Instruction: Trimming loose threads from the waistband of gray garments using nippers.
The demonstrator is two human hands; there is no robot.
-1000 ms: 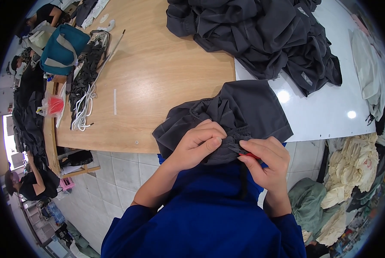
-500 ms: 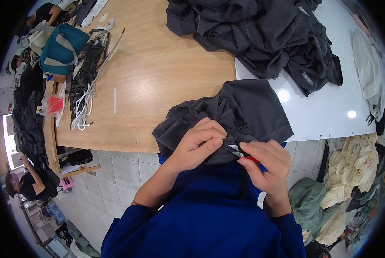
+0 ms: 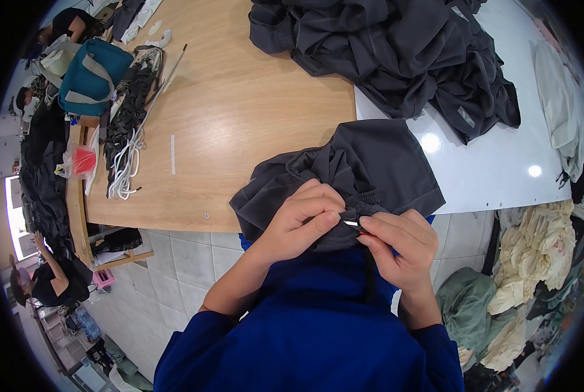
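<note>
A dark grey garment [image 3: 388, 157] with a gathered, elastic-looking waistband lies bunched at the table's front edge, partly hanging over it. My left hand [image 3: 303, 219] pinches the band, thumb pressed against the fingers. From the right, my right hand [image 3: 401, 247] holds small thread snips [image 3: 351, 223] between thumb and fingers. Their bright blade tips touch or nearly touch the cloth beside my left thumb. Most of their red grip is hidden by my fingers. A dark cord [image 3: 370, 277] hangs from the garment over my blue top.
A heap of dark grey garments [image 3: 383, 49] covers the back right, across wooden and white tabletops. White cords [image 3: 127, 170], dark strips and a teal bag [image 3: 96, 75] lie at the left. Cream cloth [image 3: 533, 251] and green cloth [image 3: 468, 304] are piled at the right. Other people are at the far left.
The snips have shifted slightly left and up toward my left thumb. Their blades, spread apart before, now appear closer together. My left hand keeps its pinch.
</note>
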